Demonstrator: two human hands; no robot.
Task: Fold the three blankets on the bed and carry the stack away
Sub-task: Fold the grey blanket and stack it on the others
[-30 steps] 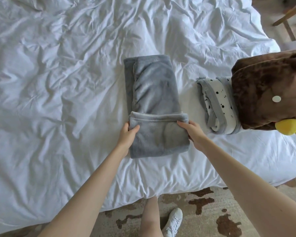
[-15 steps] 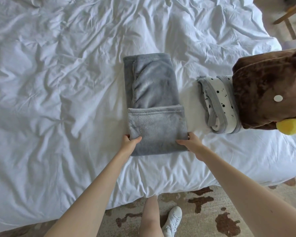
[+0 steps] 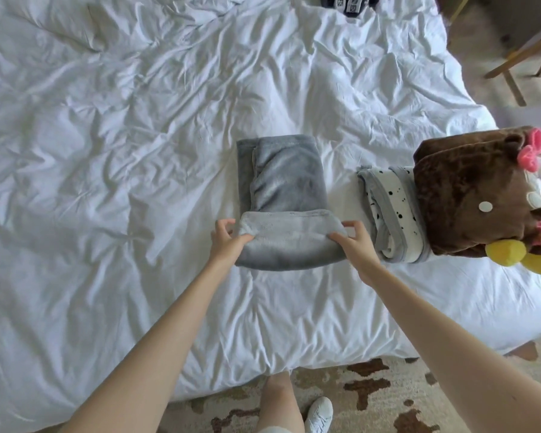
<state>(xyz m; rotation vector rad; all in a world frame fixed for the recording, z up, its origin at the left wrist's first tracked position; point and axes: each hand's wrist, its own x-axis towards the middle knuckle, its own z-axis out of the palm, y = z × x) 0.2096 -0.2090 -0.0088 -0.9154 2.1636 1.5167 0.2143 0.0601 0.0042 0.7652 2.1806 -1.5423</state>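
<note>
Grey blanket (image 3: pixel 285 195): a long folded strip on the bed (image 3: pixel 107 151), its near end doubled over.
Left hand (image 3: pixel 227 245): pinches the doubled end's left corner, thumb on top.
Right hand (image 3: pixel 356 248): pinches its right corner, fingers curled.
Spotted blanket (image 3: pixel 391 214): folded, right of the grey blanket, not touching it.
Brown blanket (image 3: pixel 463 195): folded, further right of the grey blanket, resting on the spotted one.
Rug (image 3: pixel 372 398): nearer than the grey blanket, below the bed's edge, a white shoe (image 3: pixel 319 414) on it.
</note>
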